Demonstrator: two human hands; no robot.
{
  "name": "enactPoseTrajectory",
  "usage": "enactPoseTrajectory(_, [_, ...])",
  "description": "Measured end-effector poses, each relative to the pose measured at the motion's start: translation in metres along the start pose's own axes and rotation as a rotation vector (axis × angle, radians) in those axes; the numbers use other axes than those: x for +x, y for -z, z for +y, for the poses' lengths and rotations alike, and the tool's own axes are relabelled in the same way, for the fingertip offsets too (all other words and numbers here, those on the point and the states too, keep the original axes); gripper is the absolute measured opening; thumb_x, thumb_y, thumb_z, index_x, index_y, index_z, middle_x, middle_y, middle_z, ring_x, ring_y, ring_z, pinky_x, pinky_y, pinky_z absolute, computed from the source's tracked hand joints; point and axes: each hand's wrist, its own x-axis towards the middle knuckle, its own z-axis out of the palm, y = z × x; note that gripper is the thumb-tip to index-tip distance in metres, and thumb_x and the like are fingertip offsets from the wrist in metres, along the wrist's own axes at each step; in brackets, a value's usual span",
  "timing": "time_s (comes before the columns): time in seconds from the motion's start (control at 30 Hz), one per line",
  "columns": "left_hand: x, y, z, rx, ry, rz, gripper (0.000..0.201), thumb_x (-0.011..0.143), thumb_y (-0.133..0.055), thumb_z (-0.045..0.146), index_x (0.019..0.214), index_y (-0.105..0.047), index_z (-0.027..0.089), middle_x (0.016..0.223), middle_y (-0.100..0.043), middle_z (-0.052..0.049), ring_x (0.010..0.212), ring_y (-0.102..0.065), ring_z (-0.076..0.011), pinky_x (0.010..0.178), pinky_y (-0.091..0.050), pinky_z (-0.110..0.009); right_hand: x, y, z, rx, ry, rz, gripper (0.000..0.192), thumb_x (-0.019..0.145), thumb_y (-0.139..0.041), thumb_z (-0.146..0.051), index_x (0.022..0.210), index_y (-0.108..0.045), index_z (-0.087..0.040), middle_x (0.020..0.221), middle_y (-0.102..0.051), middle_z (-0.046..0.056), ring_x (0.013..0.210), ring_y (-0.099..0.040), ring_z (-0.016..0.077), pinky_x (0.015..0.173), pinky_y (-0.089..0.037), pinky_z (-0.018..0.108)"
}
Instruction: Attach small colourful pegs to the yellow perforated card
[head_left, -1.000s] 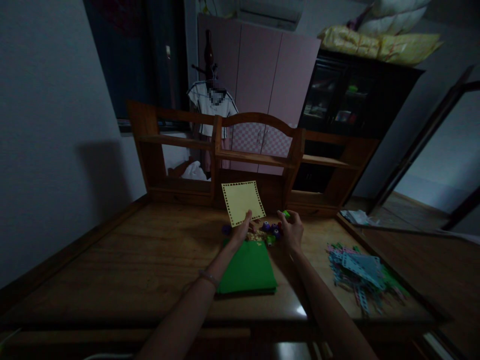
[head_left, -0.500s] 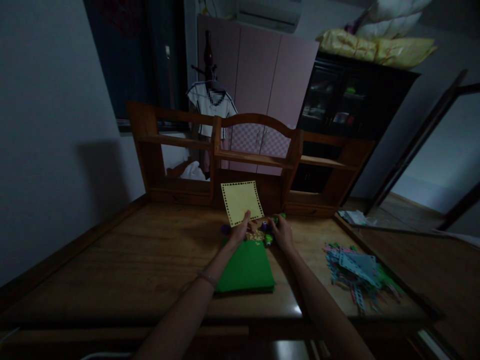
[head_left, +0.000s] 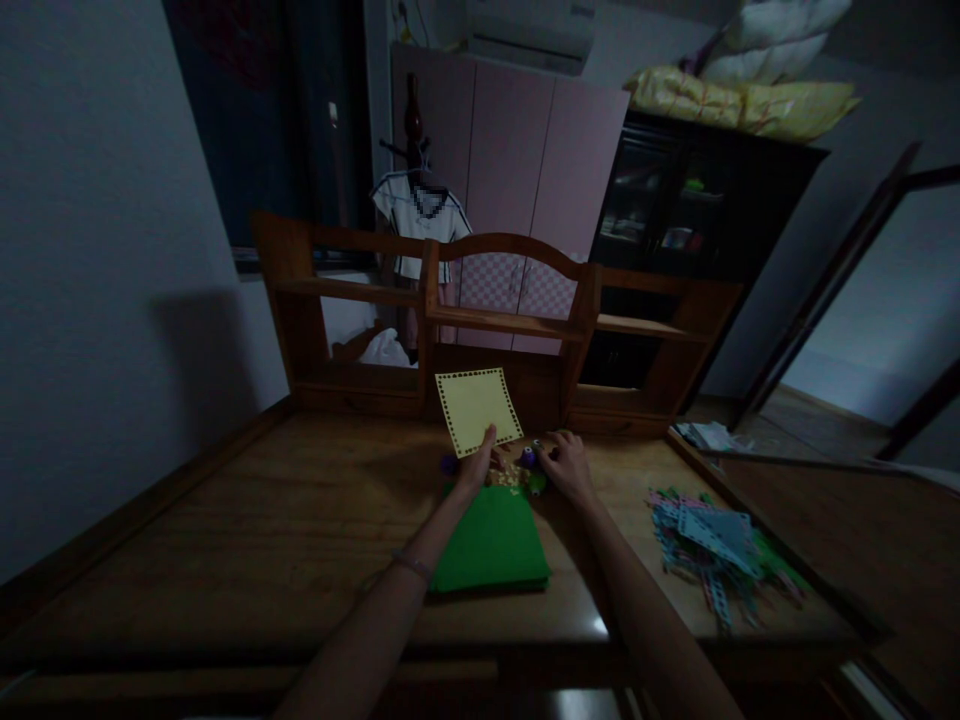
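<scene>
My left hand (head_left: 478,466) grips a square yellow sheet of paper (head_left: 475,405) by its lower edge, thumb on top. Small dark shapes, apparently punched holes, line the sheet's border. My right hand (head_left: 570,465) has its fingers curled low over the desk among small craft punches; what lies under them is hidden. Just left of those fingers are a purple punch (head_left: 528,457) and a green punch (head_left: 537,485). Another purple piece (head_left: 448,464) shows beside my left hand. Tiny yellow paper bits (head_left: 510,474) lie between the hands, behind a green paper stack (head_left: 491,545).
A pile of blue, pink and green punched paper strips (head_left: 720,545) lies on the right of the wooden desk (head_left: 247,530). A wooden shelf unit (head_left: 510,322) rises along the back edge. The wall (head_left: 90,300) bounds the left side.
My right hand has moved slightly right, and the green punch seen behind its fingers is now out of sight. My left hand still holds the yellow sheet. The view has shifted slightly.
</scene>
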Motion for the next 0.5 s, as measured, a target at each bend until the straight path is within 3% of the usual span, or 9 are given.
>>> enactPoseTrajectory(0.13, [-0.003,0.000,0.004,-0.008,0.020,0.027,0.073,0.072,-0.030,0.076,0.076,-0.067,0.012,0.053,-0.058,-0.005,0.050,-0.055,-0.0128,0.049,-0.038,-0.022,0.000,0.013,0.005,-0.021,-0.022,-0.076,0.029,0.072,-0.059,-0.037,0.099,-0.062,-0.025,0.100,-0.055,0.006,0.096,-0.045,0.0250,0.081,-0.032,0.034])
enactPoseTrajectory(0.3, [-0.006,0.001,0.009,-0.037,0.039,0.007,0.073,0.074,-0.029,0.074,0.077,-0.067,0.013,0.048,-0.054,-0.002,0.044,-0.051,-0.0109,0.049,-0.037,-0.022,0.001,0.011,0.007,-0.005,-0.018,-0.125,0.021,0.070,-0.060,-0.037,0.087,-0.065,-0.026,0.105,-0.054,0.006,0.102,-0.043,0.0274,0.084,-0.029,0.038])
enactPoseTrajectory(0.5, [-0.007,0.001,0.008,-0.097,0.005,-0.036,0.070,0.074,-0.032,0.073,0.070,-0.066,0.012,0.049,-0.056,-0.003,0.048,-0.054,-0.0116,0.058,-0.043,-0.024,0.004,0.005,0.016,0.038,-0.037,-0.223,0.028,0.066,-0.063,-0.035,0.093,-0.065,-0.027,0.121,-0.049,0.005,0.112,-0.040,0.0285,0.090,-0.027,0.041])
